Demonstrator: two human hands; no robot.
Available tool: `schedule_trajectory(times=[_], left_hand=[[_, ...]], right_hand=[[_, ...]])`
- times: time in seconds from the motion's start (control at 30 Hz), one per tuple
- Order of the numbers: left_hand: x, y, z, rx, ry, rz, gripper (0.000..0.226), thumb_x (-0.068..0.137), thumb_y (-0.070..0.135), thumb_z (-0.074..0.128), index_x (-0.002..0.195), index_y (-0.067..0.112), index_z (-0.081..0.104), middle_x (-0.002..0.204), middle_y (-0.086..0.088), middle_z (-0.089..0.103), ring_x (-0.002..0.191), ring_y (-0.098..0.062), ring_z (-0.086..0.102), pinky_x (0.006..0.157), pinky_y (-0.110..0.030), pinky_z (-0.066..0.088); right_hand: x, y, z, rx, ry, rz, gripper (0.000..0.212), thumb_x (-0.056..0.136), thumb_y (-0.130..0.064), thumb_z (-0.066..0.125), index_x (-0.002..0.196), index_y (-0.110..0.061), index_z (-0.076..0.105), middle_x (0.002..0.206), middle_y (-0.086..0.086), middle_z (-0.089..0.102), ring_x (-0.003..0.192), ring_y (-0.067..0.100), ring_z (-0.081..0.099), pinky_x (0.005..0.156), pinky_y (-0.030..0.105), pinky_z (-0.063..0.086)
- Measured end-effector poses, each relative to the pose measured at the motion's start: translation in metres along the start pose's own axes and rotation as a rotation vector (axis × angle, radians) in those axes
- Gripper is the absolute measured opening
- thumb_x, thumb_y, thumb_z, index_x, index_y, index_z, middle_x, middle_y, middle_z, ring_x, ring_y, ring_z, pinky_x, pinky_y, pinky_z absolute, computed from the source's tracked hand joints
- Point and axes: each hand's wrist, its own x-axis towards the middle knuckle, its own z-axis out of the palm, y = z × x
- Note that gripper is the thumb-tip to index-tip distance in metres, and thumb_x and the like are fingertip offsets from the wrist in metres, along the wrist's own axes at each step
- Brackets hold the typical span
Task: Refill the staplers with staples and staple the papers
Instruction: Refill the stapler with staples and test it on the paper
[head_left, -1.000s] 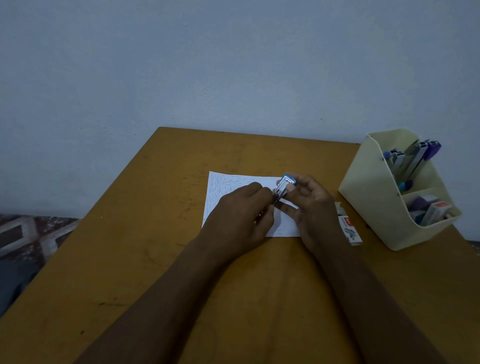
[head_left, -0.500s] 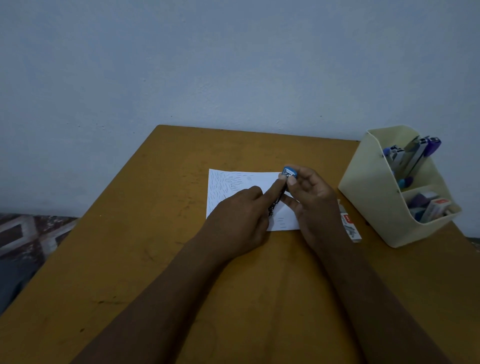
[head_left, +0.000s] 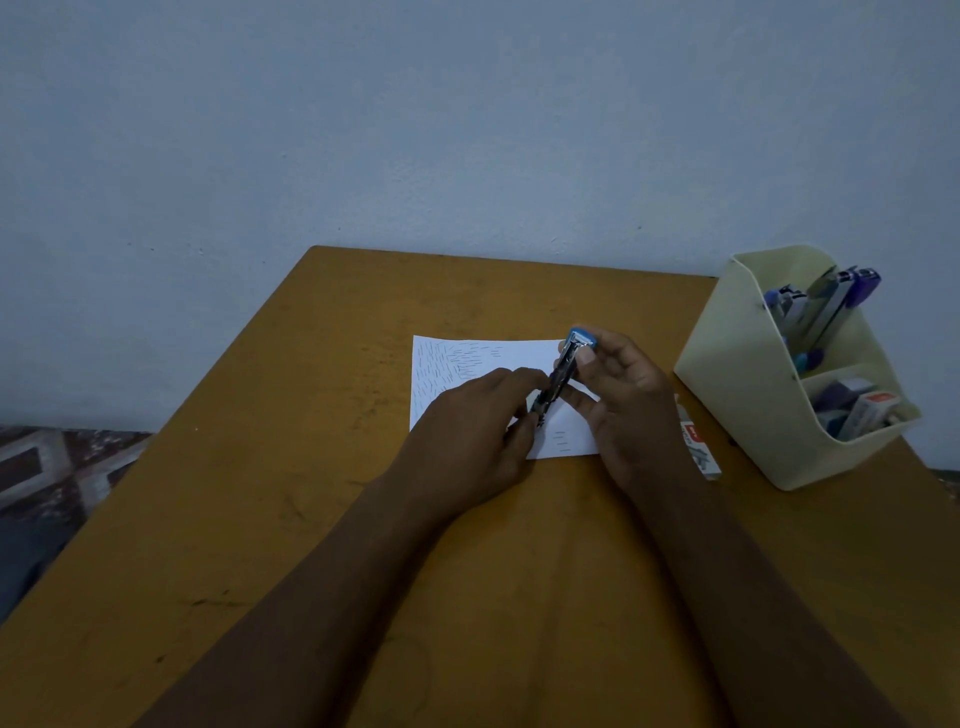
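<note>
A small blue stapler (head_left: 569, 359) with a metal channel is held tilted above a white sheet of paper (head_left: 467, 369) covered in short pen strokes. My right hand (head_left: 623, 395) grips the stapler's upper part, thumb on its side. My left hand (head_left: 478, 436) pinches the stapler's lower end with its fingertips. Whether staples lie in the channel is hidden by my fingers. A small white staple box (head_left: 698, 447) with a red mark lies on the table just right of my right hand.
A cream desk organiser (head_left: 737, 374) stands at the right on the brown table (head_left: 260, 493), holding several staplers (head_left: 831, 301) in its back slot and small boxes (head_left: 862, 410) in front. A wall rises behind the table's far edge; patterned floor shows at left.
My left fingers slid down from near the stapler's blue top to its lower end, baring more of the metal channel. My right hand kept its grip.
</note>
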Motion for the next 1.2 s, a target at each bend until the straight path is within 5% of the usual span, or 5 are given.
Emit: schedule_trajectory(times=[0.13,0.63,0.83,1.0,1.2], left_hand=[[0.001,0.000,0.000,-0.003,-0.021,0.020,0.037,0.090,0.024,0.051,0.126,0.023,0.057,0.091,0.003,0.061,0.068,-0.006,0.051,0.060,-0.024,0.045],[0.003,0.000,-0.001,0.015,0.043,-0.063,0.012,0.085,0.028,0.058,0.088,0.020,0.066,0.086,0.003,0.060,0.069,-0.012,0.059,0.060,-0.033,0.051],[0.004,-0.001,-0.006,0.001,0.168,-0.101,0.004,0.083,0.024,0.060,0.081,0.021,0.062,0.082,0.007,0.063,0.072,-0.007,0.055,0.060,-0.017,0.040],[0.006,0.003,-0.006,-0.087,0.287,-0.078,0.005,0.084,0.021,0.062,0.086,0.018,0.065,0.086,0.007,0.064,0.072,-0.007,0.056,0.061,-0.021,0.046],[0.009,0.006,-0.004,-0.198,0.307,-0.075,0.010,0.085,0.019,0.063,0.095,0.016,0.066,0.090,0.007,0.065,0.074,-0.005,0.059,0.064,-0.025,0.051]], right_hand=[[0.000,0.000,-0.001,-0.008,-0.011,0.007,0.020,0.094,-0.005,0.050,0.105,-0.017,0.061,0.098,0.003,0.066,0.093,0.014,0.063,0.077,0.028,0.053],[0.000,0.005,0.002,-0.155,0.082,0.077,0.019,0.092,-0.007,0.054,0.111,-0.006,0.057,0.106,0.013,0.067,0.089,0.018,0.068,0.071,0.026,0.056],[-0.002,0.011,0.006,-0.586,0.082,-0.028,0.040,0.090,-0.004,0.056,0.127,-0.014,0.046,0.115,0.011,0.061,0.086,0.016,0.066,0.059,0.012,0.053],[-0.005,0.018,0.004,-1.107,0.081,-0.223,0.040,0.089,-0.014,0.057,0.128,-0.009,0.050,0.122,0.010,0.057,0.104,0.017,0.056,0.073,0.015,0.040],[-0.003,0.020,0.001,-1.197,0.033,-0.327,0.024,0.085,-0.009,0.060,0.108,-0.002,0.060,0.104,0.014,0.063,0.092,0.021,0.057,0.074,0.018,0.037]])
